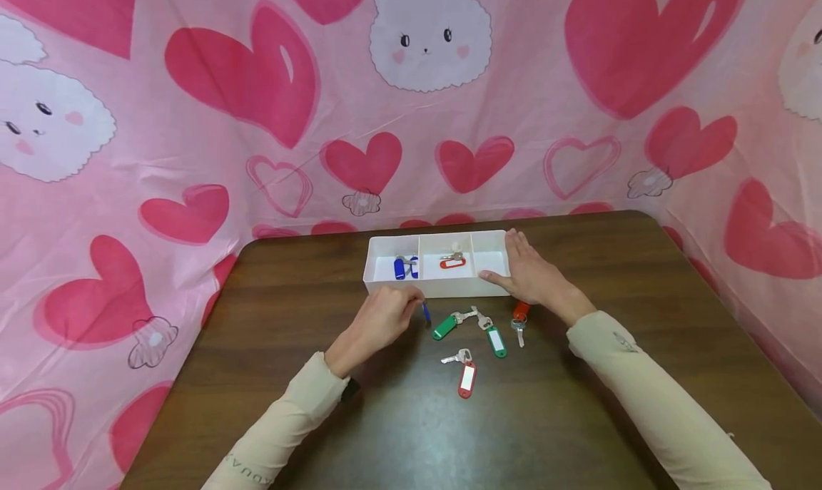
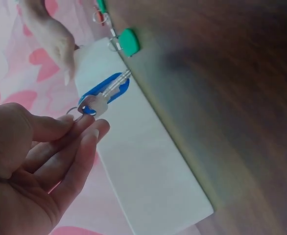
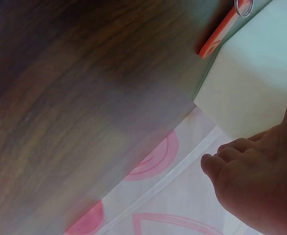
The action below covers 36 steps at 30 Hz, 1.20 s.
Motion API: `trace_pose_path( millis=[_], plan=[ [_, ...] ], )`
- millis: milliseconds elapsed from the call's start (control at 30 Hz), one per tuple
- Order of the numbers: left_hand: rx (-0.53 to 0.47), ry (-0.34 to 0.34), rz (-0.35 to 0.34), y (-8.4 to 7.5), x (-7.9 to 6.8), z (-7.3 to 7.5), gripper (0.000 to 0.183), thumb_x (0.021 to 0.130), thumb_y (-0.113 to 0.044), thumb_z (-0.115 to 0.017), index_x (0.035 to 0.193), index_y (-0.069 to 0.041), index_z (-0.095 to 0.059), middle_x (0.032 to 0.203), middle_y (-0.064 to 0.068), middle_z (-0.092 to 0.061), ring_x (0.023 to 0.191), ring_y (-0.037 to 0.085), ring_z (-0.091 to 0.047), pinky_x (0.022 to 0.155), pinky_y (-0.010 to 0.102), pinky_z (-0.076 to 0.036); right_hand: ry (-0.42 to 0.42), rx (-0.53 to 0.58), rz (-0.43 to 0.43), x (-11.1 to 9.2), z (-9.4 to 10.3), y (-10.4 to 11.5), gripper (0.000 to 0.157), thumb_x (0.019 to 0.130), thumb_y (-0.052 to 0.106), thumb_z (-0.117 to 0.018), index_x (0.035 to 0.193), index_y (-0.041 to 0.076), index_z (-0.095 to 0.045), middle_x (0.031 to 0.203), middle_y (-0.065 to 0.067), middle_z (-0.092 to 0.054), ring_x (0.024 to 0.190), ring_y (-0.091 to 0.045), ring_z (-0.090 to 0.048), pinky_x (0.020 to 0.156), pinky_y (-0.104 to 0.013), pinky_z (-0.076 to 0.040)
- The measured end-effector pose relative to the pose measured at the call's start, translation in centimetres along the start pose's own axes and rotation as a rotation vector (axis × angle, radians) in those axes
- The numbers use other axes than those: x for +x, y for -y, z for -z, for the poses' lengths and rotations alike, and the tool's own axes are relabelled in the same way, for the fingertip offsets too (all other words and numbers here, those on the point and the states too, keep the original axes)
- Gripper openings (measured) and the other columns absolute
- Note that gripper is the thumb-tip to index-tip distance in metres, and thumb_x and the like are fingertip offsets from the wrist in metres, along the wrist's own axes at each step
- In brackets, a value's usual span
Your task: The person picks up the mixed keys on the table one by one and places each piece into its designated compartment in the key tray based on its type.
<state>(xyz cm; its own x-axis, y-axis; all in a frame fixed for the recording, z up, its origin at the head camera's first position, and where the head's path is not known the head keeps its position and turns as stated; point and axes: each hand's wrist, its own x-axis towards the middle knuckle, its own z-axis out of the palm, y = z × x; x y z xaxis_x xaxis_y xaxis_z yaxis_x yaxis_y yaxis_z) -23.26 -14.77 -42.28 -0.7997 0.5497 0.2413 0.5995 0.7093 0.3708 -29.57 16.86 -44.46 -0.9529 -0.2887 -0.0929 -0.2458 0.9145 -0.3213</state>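
Observation:
My left hand (image 1: 384, 317) pinches the ring of a key with a blue tag (image 2: 104, 93) between thumb and fingertips. Key and tag stick out past the fingers, in front of the white three-compartment box (image 1: 437, 288). My right hand (image 1: 531, 270) lies at the box's right end, fingers straight along the end wall and thumb reaching over the front rim. In the left compartment are keys with blue tags (image 1: 399, 269). The middle one holds a key with a red tag (image 1: 452, 263).
On the brown table (image 1: 398, 433), before the box, lie keys with green tags (image 1: 444, 327), one with a red tag (image 1: 467, 380) and one with an orange-red tag (image 1: 521, 310) near my right wrist. A pink heart-patterned cloth (image 1: 411, 112) hangs behind the table.

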Motion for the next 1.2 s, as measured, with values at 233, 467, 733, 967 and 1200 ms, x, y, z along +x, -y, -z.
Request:
trace_pose_path(
  millis=[233,467,733,967,1200],
  plan=[
    [-0.027,-0.023,0.015,-0.4,0.5,0.7,0.012,0.098,-0.007,-0.073,0.107,-0.006,-0.080,0.101,0.007,-0.082,0.077,0.013,-0.069,0.069,0.023,-0.060,-0.003,-0.003,-0.001,-0.1,0.0,0.0,0.116,0.097,0.072,-0.054,0.165,-0.008,-0.004,0.175,-0.029,-0.006,0.164,-0.048,-0.005,0.130,-0.060,-0.019],
    [-0.093,-0.079,0.019,-0.9,1.1,1.7,0.010,0.097,-0.010,-0.074,0.103,-0.005,-0.081,0.094,0.007,-0.082,0.067,0.009,-0.063,0.059,0.017,-0.052,0.000,0.013,0.009,-0.1,0.1,0.1,0.119,0.096,0.075,-0.053,0.165,-0.009,-0.003,0.175,-0.030,-0.005,0.163,-0.049,-0.005,0.130,-0.061,-0.018],
    [-0.179,-0.114,0.055,-0.6,1.5,2.7,0.010,0.097,-0.009,-0.074,0.102,-0.003,-0.081,0.094,0.007,-0.081,0.072,0.010,-0.063,0.066,0.022,-0.058,-0.004,-0.001,0.005,0.0,0.0,-0.1,0.118,0.097,0.074,-0.053,0.165,-0.008,-0.002,0.175,-0.029,-0.005,0.164,-0.048,-0.006,0.130,-0.060,-0.019],
    [-0.208,-0.115,0.088,-0.1,1.8,3.5,0.012,0.097,-0.010,-0.075,0.106,-0.004,-0.081,0.101,0.008,-0.081,0.079,0.016,-0.068,0.074,0.029,-0.065,0.009,0.015,-0.007,-0.1,0.0,-0.1,0.119,0.096,0.074,-0.054,0.165,-0.007,-0.001,0.175,-0.028,-0.004,0.164,-0.047,-0.004,0.130,-0.060,-0.018],
    [-0.241,-0.104,0.156,0.3,2.3,4.4,0.014,0.098,-0.011,-0.073,0.108,-0.003,-0.081,0.102,0.009,-0.082,0.080,0.017,-0.071,0.074,0.030,-0.064,0.007,0.019,-0.004,-0.2,0.0,-0.1,0.120,0.096,0.076,-0.052,0.166,-0.006,-0.001,0.175,-0.028,-0.004,0.164,-0.047,-0.004,0.131,-0.060,-0.018]
  ],
)
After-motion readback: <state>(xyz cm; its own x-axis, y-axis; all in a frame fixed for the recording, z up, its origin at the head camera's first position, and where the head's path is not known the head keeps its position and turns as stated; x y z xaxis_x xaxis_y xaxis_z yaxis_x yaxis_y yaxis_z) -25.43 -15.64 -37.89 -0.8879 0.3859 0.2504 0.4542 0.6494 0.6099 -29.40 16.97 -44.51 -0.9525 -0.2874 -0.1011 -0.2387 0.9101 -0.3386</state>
